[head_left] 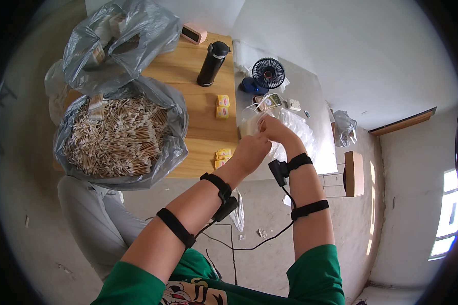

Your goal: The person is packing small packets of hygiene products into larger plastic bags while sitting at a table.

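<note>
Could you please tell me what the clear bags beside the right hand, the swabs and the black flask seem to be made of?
Clear bags: thin, glossy plastic film, judging by the crinkles and highlights.
Swabs: probably wooden sticks, matte tan, with white cotton-like tips.
Black flask: perhaps coated metal; its dark surface shows only soft sheen, so plastic remains possible.

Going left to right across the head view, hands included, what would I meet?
Pile of white-tipped sticks, black bottle, left hand, right hand, cardboard box, bright window.
</note>
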{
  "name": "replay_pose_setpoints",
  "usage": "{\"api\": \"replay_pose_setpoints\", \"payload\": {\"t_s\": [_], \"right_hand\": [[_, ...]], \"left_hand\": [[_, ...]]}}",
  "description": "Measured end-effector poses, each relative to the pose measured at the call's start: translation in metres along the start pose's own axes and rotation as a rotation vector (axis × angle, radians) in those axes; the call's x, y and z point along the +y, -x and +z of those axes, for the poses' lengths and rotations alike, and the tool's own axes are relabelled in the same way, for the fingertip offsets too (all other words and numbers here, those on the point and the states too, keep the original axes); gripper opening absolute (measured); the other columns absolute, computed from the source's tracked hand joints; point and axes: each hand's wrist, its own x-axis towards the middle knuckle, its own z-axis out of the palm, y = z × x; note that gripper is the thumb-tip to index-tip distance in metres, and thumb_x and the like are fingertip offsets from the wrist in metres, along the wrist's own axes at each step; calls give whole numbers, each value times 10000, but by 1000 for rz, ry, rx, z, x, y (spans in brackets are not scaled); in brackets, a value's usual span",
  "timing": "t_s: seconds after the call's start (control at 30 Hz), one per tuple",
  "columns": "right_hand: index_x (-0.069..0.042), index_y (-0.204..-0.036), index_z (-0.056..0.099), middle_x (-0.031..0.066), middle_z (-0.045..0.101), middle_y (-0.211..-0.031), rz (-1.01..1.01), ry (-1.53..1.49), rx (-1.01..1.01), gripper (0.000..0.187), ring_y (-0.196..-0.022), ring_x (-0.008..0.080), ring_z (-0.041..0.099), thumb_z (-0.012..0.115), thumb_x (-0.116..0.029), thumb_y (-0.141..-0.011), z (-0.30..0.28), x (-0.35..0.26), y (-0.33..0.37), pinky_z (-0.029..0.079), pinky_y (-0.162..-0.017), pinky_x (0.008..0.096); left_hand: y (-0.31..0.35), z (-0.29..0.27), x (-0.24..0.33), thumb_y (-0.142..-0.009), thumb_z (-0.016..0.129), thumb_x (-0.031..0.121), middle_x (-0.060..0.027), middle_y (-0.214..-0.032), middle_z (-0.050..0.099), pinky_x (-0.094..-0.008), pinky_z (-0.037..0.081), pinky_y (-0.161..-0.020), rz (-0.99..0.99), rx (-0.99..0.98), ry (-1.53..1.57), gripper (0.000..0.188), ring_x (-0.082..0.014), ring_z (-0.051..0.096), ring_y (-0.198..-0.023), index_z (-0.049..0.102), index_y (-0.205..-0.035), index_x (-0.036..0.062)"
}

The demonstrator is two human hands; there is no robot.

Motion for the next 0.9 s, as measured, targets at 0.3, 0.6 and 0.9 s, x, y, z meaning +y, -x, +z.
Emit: {"api": "replay_pose_setpoints", "payload": {"t_s": [0.3, 0.6, 0.9], "right_hand": [[-62, -995, 608, 133, 660, -928, 97, 242, -46, 403, -898, 277, 626, 777, -142, -638, -37, -13, 33, 494, -743, 352], [-12, -926, 566, 135, 650, -767, 152, 51, -92, 335, -613, 228, 649, 753, -89, -659, -27, 1, 31, 503, -557, 333], [-15, -929, 577, 132, 654, -812, 116, 243, -164, 377, -737, 269, 653, 767, -49, -605, -32, -3, 31, 505, -602, 368]], "left_hand": [[-5, 5, 20, -728, 582, 60, -82, -863, 598, -347, 502, -662, -116, -63, -19, 91, -231, 603, -824, 594, -817, 48], [1, 29, 48, -735, 527, -5, -135, -920, 601, -400, 503, -669, -283, -275, 162, 167, -304, 631, -798, 578, -892, 19], [13, 46, 49, -720, 488, -36, -176, -1291, 470, -395, 480, -826, -486, -369, 531, 503, -330, 564, -1042, 492, -1220, 15]]}}
